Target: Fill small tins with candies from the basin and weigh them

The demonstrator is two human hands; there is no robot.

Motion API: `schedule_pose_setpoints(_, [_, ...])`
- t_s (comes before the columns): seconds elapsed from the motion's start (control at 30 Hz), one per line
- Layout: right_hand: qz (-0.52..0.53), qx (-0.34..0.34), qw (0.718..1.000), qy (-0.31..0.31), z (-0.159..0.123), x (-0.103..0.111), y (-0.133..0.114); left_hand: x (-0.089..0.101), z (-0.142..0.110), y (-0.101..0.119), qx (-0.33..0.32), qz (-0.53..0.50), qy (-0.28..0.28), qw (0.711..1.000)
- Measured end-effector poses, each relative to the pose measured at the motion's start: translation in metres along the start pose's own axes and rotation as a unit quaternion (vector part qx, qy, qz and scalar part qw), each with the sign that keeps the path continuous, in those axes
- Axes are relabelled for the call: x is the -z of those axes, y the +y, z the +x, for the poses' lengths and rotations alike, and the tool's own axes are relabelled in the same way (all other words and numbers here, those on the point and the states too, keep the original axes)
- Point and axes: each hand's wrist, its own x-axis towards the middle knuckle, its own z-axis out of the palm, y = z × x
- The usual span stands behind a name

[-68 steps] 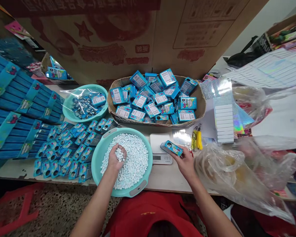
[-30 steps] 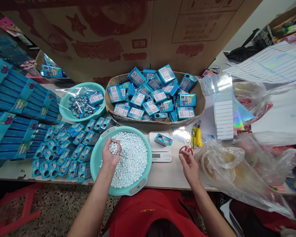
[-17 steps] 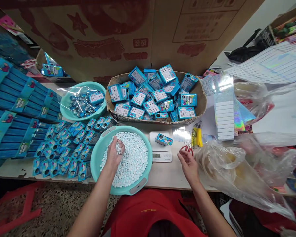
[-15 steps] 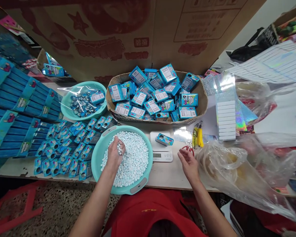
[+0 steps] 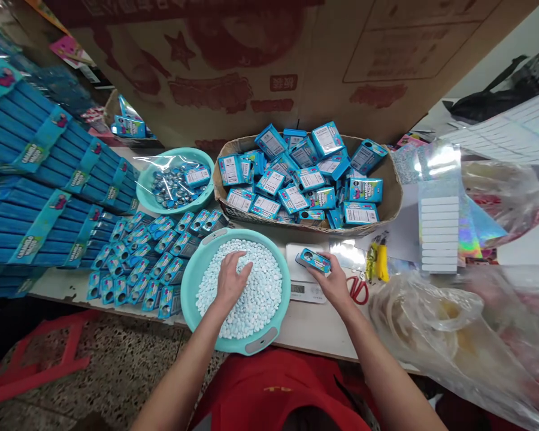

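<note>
My left hand (image 5: 232, 280) is over the small white and pale blue candies (image 5: 256, 299), thumb and fingers spread apart. The candies fill a turquoise basin (image 5: 190, 293) with grey handle patches. My right hand (image 5: 332, 280) grips one end of a small blue candy tin (image 5: 313, 260), which has a round opening in its top. Under that tin lies a white digital scale (image 5: 312, 293); whether the tin still touches it I cannot tell. Red-handled scissors (image 5: 358, 291) rest just right of my right hand.
Rows of blue tins (image 5: 139, 269) stand left of the basin. Behind are a second turquoise basin (image 5: 142, 194) of small metallic pieces and a cardboard box (image 5: 393, 197) heaped with blue tins. Stacked blue packs (image 5: 31, 155) rise at far left; clear plastic bags (image 5: 426, 311) lie right.
My left hand has opened from its curl around some candies. My right hand has moved left to the scale and taken hold of the tin. The view has shifted slightly.
</note>
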Motion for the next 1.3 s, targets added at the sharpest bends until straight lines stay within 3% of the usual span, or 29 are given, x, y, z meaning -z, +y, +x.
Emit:
schedule_pose_setpoints(0.07, [-0.012, 0.018, 1.000, 0.000, 0.004, -0.001, -0.014, -0.001, -0.007, 0.008, -0.052, 0.034, -0.018, 0.998])
schedule_pose_setpoints(0.17, [-0.030, 0.083, 0.996, 0.001, -0.006, 0.000, -0.048, 0.001, -0.017, 0.030, -0.168, 0.075, -0.091, 0.979])
schedule_pose_setpoints(0.23, [-0.011, 0.124, 0.990, -0.063, -0.021, -0.001, -0.072, 0.004, -0.022, 0.047, -0.221, 0.072, -0.157, 0.960])
schedule_pose_setpoints(0.3, [0.027, 0.138, 0.979, -0.146, -0.039, -0.008, -0.090, 0.011, -0.028, 0.059, -0.221, 0.046, -0.223, 0.948])
schedule_pose_setpoints(0.37, [0.067, 0.122, 0.974, -0.178, -0.050, -0.019, -0.093, 0.021, -0.033, 0.063, -0.171, 0.012, -0.248, 0.953])
schedule_pose_setpoints(0.4, [0.079, 0.113, 0.978, -0.159, -0.051, -0.025, -0.089, 0.027, -0.035, 0.062, -0.136, -0.001, -0.236, 0.962])
schedule_pose_setpoints(0.47, [0.060, 0.101, 0.991, -0.058, -0.044, -0.035, -0.073, 0.041, -0.038, 0.055, -0.063, -0.008, -0.167, 0.984])
schedule_pose_setpoints(0.53, [-0.033, 0.104, 0.993, 0.047, -0.027, -0.042, -0.052, 0.056, -0.038, 0.046, 0.005, 0.010, -0.082, 0.997])
schedule_pose_setpoints(0.57, [-0.099, 0.114, 0.987, 0.061, -0.017, -0.046, -0.043, 0.064, -0.036, 0.041, 0.031, 0.025, -0.046, 0.998])
schedule_pose_setpoints(0.67, [-0.303, 0.140, 0.942, -0.017, 0.012, -0.062, -0.023, 0.082, -0.031, 0.033, 0.066, 0.079, 0.025, 0.994])
schedule_pose_setpoints(0.77, [-0.394, 0.144, 0.905, -0.073, 0.028, -0.078, -0.014, 0.091, -0.027, 0.027, 0.074, 0.113, 0.048, 0.990])
schedule_pose_setpoints(0.93, [-0.409, 0.152, 0.896, -0.078, 0.026, -0.076, -0.007, 0.100, -0.030, 0.015, 0.106, 0.108, 0.074, 0.986])
schedule_pose_setpoints(1.1, [-0.394, 0.174, 0.900, -0.065, 0.020, -0.051, 0.002, 0.121, -0.031, 0.004, 0.116, 0.082, 0.173, 0.975])
schedule_pose_setpoints(1.2, [-0.292, 0.174, 0.940, -0.010, 0.016, -0.051, -0.002, 0.137, -0.027, 0.000, 0.116, 0.097, 0.243, 0.958])
schedule_pose_setpoints(1.3, [-0.156, 0.082, 0.983, -0.060, 0.006, -0.066, -0.015, 0.148, -0.017, -0.003, 0.107, 0.107, 0.299, 0.942])
